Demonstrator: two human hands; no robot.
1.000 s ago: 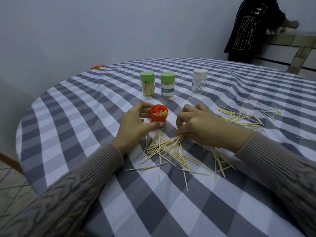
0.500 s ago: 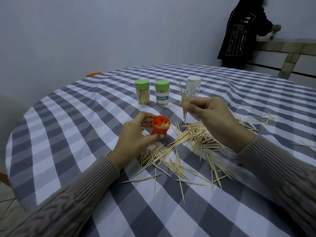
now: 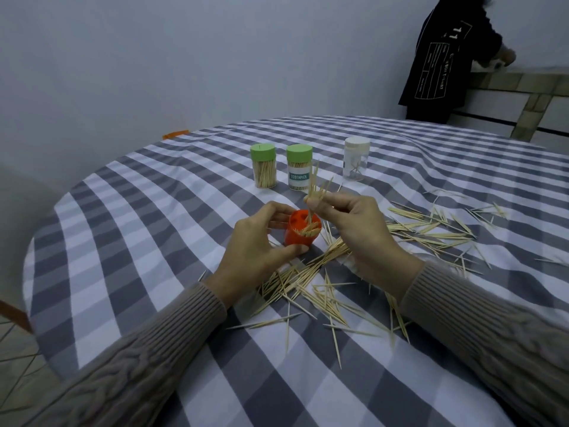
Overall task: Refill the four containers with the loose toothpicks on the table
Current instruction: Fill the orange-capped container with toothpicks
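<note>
My left hand [image 3: 257,251] grips an open orange container [image 3: 300,238] that is partly filled with toothpicks. My right hand [image 3: 354,224] pinches a small bunch of toothpicks [image 3: 315,191] upright, their lower tips at the container's mouth. Loose toothpicks [image 3: 323,272] lie scattered on the checked tablecloth [image 3: 138,226] below and to the right of my hands. Behind stand two green-lidded containers [image 3: 263,165] [image 3: 299,167] full of toothpicks, and a clear white-lidded container [image 3: 356,158] with only a few inside.
A person in a black top [image 3: 440,57] stands at the back right by a ledge. The round table's edge curves along the left, with tiled floor [image 3: 18,371] below it.
My right hand picked a bunch of toothpicks off the table, lifted it, and moved left over the orange container. My left hand kept hold of the container.
</note>
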